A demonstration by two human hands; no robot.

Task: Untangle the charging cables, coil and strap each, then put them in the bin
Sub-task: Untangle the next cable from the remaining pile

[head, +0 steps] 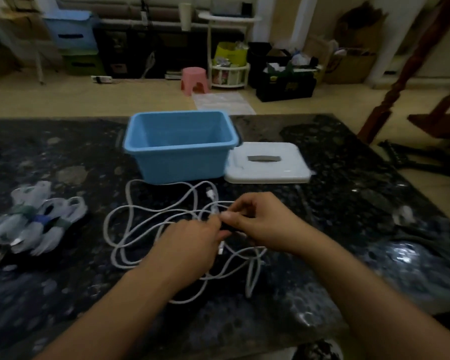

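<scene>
While both hands work a tangle of white charging cables (151,229) on a dark speckled stone table (348,203), a blue bin (181,149) stands open behind them with nothing visible inside.

Its white lid (268,163) lies just beside it, to the right. Bundled, strapped white cables (34,219) lie at the table's left. Left hand (190,245) and right hand (263,222) meet, fingers pinching cable strands. Storage crates, a pink stool (195,80) and boxes crowd the floor beyond; no writing is legible.
</scene>
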